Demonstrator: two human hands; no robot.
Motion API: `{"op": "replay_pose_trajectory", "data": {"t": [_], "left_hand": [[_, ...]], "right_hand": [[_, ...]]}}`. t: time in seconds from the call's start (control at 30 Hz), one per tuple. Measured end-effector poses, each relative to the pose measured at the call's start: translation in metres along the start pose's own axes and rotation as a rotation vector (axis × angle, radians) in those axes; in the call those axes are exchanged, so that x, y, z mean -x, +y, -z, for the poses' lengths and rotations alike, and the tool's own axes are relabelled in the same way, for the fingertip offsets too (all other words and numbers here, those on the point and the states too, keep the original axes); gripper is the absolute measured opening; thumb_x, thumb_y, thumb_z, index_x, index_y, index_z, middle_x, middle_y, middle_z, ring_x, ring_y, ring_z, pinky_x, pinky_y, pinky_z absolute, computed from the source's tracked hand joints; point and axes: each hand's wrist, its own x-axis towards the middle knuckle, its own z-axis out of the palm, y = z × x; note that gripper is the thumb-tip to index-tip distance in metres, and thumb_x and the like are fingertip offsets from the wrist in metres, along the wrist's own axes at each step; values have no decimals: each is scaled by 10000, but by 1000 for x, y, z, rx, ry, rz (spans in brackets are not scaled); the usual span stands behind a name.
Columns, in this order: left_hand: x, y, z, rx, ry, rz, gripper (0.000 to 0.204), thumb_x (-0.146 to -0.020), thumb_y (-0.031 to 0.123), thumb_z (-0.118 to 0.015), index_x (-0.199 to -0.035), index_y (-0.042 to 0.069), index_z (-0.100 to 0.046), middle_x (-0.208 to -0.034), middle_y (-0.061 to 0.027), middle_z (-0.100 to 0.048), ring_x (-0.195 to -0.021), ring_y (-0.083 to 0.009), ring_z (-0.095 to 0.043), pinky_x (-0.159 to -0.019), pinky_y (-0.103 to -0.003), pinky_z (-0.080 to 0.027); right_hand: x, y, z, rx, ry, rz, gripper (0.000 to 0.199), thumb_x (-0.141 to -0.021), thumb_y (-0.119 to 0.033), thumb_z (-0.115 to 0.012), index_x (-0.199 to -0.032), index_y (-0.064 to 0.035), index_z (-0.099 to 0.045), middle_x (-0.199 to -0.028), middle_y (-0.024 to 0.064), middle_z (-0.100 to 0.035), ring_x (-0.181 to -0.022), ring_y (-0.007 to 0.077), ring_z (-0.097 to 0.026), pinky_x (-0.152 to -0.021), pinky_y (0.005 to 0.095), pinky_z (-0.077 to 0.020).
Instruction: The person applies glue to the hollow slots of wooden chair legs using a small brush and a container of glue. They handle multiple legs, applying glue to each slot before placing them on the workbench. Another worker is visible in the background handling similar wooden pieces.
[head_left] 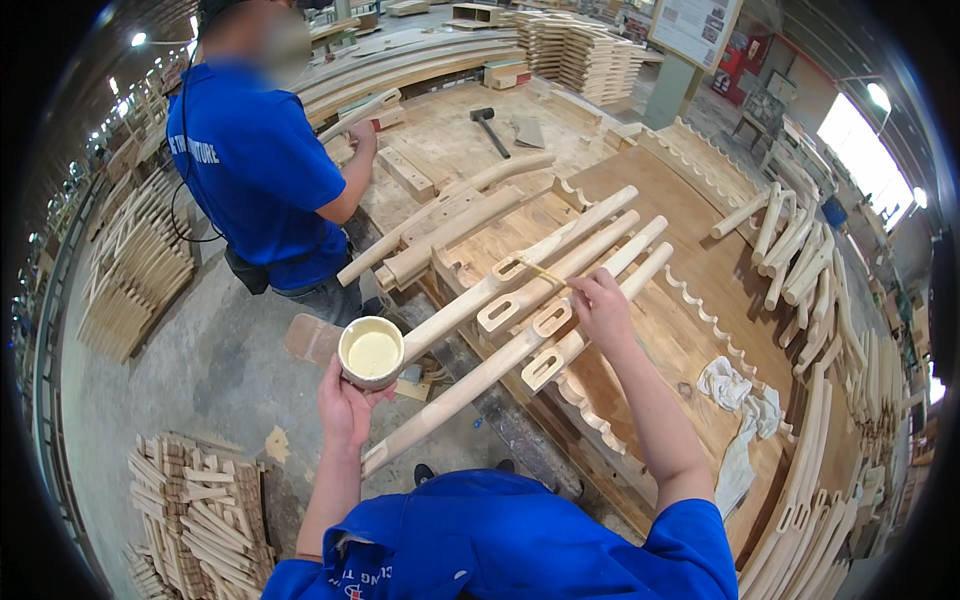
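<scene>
My left hand (pixel 345 408) is wrapped around the side of a round cup (pixel 372 375), which holds a pale yellow, creamy liquid (pixel 375 350). In my right hand (pixel 603 308) is a thin stick (pixel 540 271), pinched between the fingers. Its far end lies at a slot in one of the long turned wooden pieces (pixel 455 318); whether it has bristles is too small to tell. Several such pieces lie side by side across the workbench, slanting up to the right. Oval slots show in them, one in a flat end (pixel 545 368) below my right hand.
A scalloped wooden rack (pixel 590 412) borders the bench. White rags (pixel 735 390) lie at right, a black mallet (pixel 488 130) at the far side. Left, a co-worker in a blue shirt (pixel 255 150) handles a curved wooden piece. Stacked wooden parts (pixel 200 510) stand on the floor.
</scene>
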Motion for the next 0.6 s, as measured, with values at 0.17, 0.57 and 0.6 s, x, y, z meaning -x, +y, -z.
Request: {"op": "replay_pose_trajectory", "data": {"t": [0.17, 0.57, 0.6], "left_hand": [[4, 2, -9, 33, 54, -26, 446, -1007, 331, -298, -1246, -20, -435, -1165, -207, -568, -939, -309, -644, -712, -422, -592], [2, 0, -7, -37, -10, 13, 444, -1001, 322, -291, -1332, 47, -402, -1294, -159, -508, -1076, -283, -601, -769, -427, -585], [2, 0, -8, -49, -10, 19, 446, -1002, 324, -290, -1330, 45, -404, -1291, -159, -510, -1078, -282, -600, -776, -427, -580]], "right_hand": [[3, -5, 0, 45, 12, 6, 159, -777, -58, -638, -933, -67, -671, -833, 96, -551, -822, 268, -571, -725, 383, -490], [2, -6, -3, -18, -32, 124, 162, -752, -33, -653, -907, -76, -667, -826, 86, -543, -813, 260, -568, -707, 374, -487], [2, -6, -2, -8, -45, 146, 165, -751, -30, -655, -909, -77, -667, -830, 84, -545, -813, 259, -569, -706, 371, -488]]}}
